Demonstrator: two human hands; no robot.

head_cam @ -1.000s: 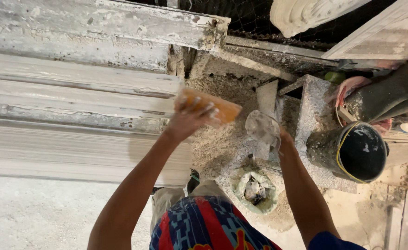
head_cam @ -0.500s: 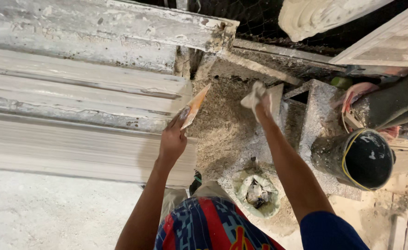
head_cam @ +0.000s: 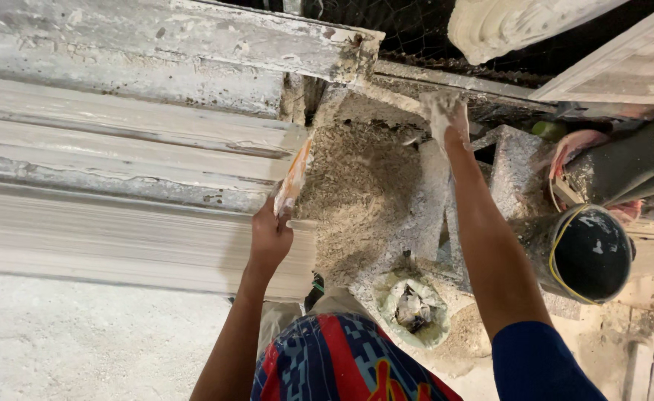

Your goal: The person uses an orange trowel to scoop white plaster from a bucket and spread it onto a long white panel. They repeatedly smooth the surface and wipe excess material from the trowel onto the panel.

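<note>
Left hand (head_cam: 269, 236) raised, fingers clenched on orange flat tool (head_cam: 295, 178) at moulding's end; right hand (head_cam: 446, 115) stretched up, grip unclear, plaster-coated.

A long stack of moulded strips (head_cam: 119, 186) lies on the left. The sandy heap (head_cam: 360, 193) sits right beside it. A bucket (head_cam: 590, 252) lies further right, and a small sack (head_cam: 412, 308) sits below the heap

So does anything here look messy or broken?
Yes. A crumbly heap of sandy material is spread loose between the long moulded slabs and the grey block. The upper slab's end looks chipped and ragged. The left hand holds an orange flat tool; the right hand is caked white.
</note>
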